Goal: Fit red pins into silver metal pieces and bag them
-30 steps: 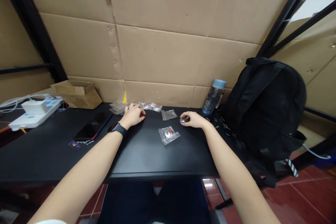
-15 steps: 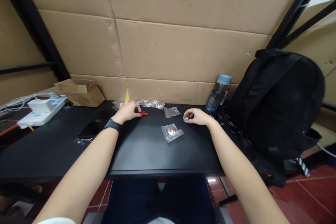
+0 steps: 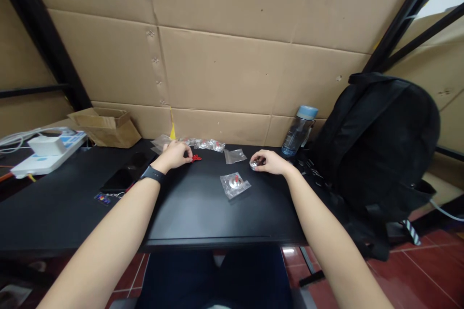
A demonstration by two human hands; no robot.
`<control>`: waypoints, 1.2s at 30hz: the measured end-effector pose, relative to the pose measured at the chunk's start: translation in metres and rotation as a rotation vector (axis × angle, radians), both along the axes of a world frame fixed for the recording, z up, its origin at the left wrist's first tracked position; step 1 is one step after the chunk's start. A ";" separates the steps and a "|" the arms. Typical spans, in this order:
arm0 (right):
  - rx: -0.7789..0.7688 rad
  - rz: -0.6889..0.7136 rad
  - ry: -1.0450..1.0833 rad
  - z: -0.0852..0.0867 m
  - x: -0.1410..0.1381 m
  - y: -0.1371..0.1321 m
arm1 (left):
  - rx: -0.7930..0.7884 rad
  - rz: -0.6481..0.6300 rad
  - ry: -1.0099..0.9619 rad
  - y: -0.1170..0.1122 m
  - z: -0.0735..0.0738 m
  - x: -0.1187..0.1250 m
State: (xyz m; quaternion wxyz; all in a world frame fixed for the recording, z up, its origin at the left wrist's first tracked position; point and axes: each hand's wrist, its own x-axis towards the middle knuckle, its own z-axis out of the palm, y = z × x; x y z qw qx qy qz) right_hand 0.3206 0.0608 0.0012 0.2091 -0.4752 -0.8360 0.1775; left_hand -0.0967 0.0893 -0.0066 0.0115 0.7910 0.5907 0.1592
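Note:
My left hand (image 3: 176, 155) is at the back of the black table, thumb and fingertips closed together at a small heap of red pieces (image 3: 196, 158). Its fingers seem to pinch one of them, though the tips partly hide it. On the right, my right hand (image 3: 271, 161) has its fingers curled around shiny silver discs (image 3: 253, 164) resting on the table. Between the hands lies a clear plastic bag (image 3: 235, 185) holding a silver disc with a red piece on it. Behind it is a flat clear zip bag (image 3: 235, 156). Several similar filled bags (image 3: 203, 144) line the cardboard wall.
A water bottle (image 3: 299, 130) with a blue lid and a black backpack (image 3: 377, 154) stand at the right. To the left are a dark phone (image 3: 125, 176), a keychain (image 3: 103, 198), an open cardboard box (image 3: 105, 128) and a white power strip (image 3: 49, 157). Cardboard (image 3: 224, 67) walls the back.
The view has shifted slightly, moving most things a little left in the picture. My left fingers have drawn back slightly from the red heap, showing more of it. The right hand still holds the discs.

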 end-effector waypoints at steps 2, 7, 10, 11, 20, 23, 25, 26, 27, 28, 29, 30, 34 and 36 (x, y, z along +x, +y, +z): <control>-0.004 0.005 0.007 0.001 -0.001 0.000 | -0.001 0.003 0.015 -0.001 0.001 0.001; -0.006 -0.007 0.006 0.003 -0.002 -0.002 | 0.007 0.014 0.041 -0.001 0.001 0.002; -0.014 0.006 0.016 0.003 -0.003 -0.002 | -0.001 0.023 0.060 -0.001 0.001 0.003; -0.014 0.010 0.017 0.002 -0.004 -0.002 | -0.001 0.022 0.066 -0.001 0.000 0.003; -0.013 0.000 0.019 0.002 -0.003 -0.002 | 0.009 0.001 0.070 -0.001 -0.004 0.006; -0.018 0.002 0.022 0.003 -0.004 -0.003 | 0.009 -0.018 0.068 0.001 -0.006 0.005; -0.018 0.002 0.016 0.004 -0.004 -0.003 | 0.021 -0.017 0.077 0.003 -0.008 0.006; -0.020 0.001 0.012 0.004 -0.005 -0.004 | 0.026 -0.016 0.082 0.004 -0.009 0.006; -0.021 0.002 0.008 0.004 -0.005 -0.004 | 0.028 -0.015 0.085 0.004 -0.010 0.006; -0.022 0.004 0.006 0.004 -0.004 -0.004 | 0.028 -0.017 0.086 0.005 -0.011 0.007; -0.021 0.009 0.005 0.003 -0.004 -0.004 | 0.026 -0.022 0.084 0.005 -0.012 0.007; -0.018 0.014 0.008 0.003 -0.004 -0.004 | 0.026 -0.025 0.080 0.004 -0.012 0.007; -0.009 0.020 0.070 0.004 -0.006 -0.004 | 0.078 -0.033 0.032 -0.003 -0.004 0.011; 0.017 0.013 0.141 0.006 -0.011 -0.007 | 0.128 -0.067 -0.035 -0.013 0.007 0.020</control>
